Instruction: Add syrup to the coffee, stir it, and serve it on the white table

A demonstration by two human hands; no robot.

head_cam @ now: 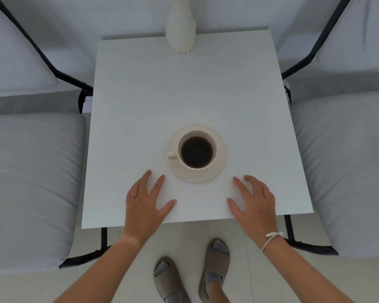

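Serving looks done: cup (pixel 197 152) of dark coffee on saucer (pixel 221 162), centre frame, resting on white table (pixel 184 88). No syrup or spoon in view; cannot tell whether stirred. Left hand (pixel 146 201) and right hand (pixel 253 200), lower frame, spread flat on tabletop either side of saucer, holding nothing, near but apart from it.

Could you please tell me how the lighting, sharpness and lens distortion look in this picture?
Head view: soft, dim, even light with a bluish cast, no glare on the table; only faint shadows under the saucer and hands; the cup is fairly sharp, the vase slightly soft; wide-angle distortion splays the table's edges and bends the chair frames.
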